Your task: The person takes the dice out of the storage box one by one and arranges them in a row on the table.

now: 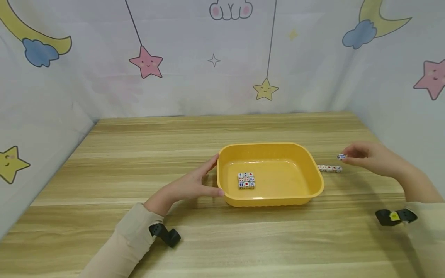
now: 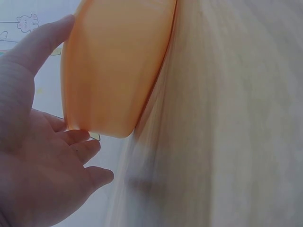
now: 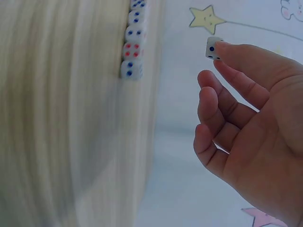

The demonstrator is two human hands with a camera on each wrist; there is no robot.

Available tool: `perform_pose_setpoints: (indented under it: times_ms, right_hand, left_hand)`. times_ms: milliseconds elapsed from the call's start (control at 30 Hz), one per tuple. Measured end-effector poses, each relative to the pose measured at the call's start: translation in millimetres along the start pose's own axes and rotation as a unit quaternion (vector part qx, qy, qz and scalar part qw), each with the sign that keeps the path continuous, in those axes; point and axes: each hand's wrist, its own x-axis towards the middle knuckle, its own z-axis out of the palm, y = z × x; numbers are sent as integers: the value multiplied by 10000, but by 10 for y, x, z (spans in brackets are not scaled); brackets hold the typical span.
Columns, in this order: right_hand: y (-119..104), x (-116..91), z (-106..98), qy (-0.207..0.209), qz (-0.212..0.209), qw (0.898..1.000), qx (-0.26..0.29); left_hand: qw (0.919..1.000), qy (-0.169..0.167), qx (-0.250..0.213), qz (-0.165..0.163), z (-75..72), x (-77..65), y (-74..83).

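Observation:
A yellow tray (image 1: 271, 202) stands on the table, with a compact block of white dice (image 1: 246, 180) in its left half. My left hand (image 1: 192, 187) rests against the tray's left end, thumb and fingers spread along it. In the left wrist view, the thumb touches one side of the tray (image 2: 118, 71) and fingertips touch its corner. To the right of the tray, my right hand (image 1: 379, 160) pinches a white die (image 3: 211, 48) between thumb and index finger, held above the table. Near it lies a row of dice (image 1: 329, 168), partly hidden by the tray's wall.
The wooden table (image 1: 139, 143) extends around the tray on all sides. White cloth (image 1: 194, 96) printed with stars, moons and clouds closes off the back and both sides. A black wrist camera (image 1: 165, 234) sits on the left sleeve, another (image 1: 396, 217) on the right.

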Motion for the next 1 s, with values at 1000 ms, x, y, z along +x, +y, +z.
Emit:
perform_pose_setpoints:
  times_ms: [1000]
  right_hand:
    - [398, 26, 159, -28, 364, 9981, -491]
  left_hand:
    - [9994, -105, -264, -182, -20, -130, 291]
